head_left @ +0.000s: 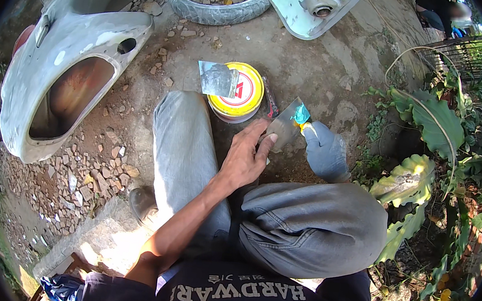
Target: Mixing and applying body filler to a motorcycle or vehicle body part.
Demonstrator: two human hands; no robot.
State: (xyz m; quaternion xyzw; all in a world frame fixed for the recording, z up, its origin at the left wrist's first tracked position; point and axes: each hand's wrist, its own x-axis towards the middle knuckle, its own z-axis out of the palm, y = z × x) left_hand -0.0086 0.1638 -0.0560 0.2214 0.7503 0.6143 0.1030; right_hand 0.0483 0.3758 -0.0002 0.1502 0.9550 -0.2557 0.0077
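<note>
"One thing first: what are you gripping?"

"My left hand [245, 158] is bare, thumb and fingers pinching a thin, stiff grey sheet [280, 132] by its near left edge. My right hand [326, 153], in a smooth grey glove, is closed on a small yellow piece [302, 128], mostly hidden by the fingers."

"And that bright smear?"

"Teal paste [301, 114], soft and lumpy, near the sheet's far right corner, just beside the yellow piece."

"Where are you holding it all?"

"Over the rough, earthen ground [341, 73], to the right of a round can [233, 119] with a flat yellow lid [249, 70]. A second sheet [214, 78], shiny and dulled in patches, lies across the lid's left edge and juts past it."

"What lies farther off?"

"A curved, hollow body shell [89, 37], patchy grey and white, and a dusty, treaded ring of tyre [219, 16]."
</note>
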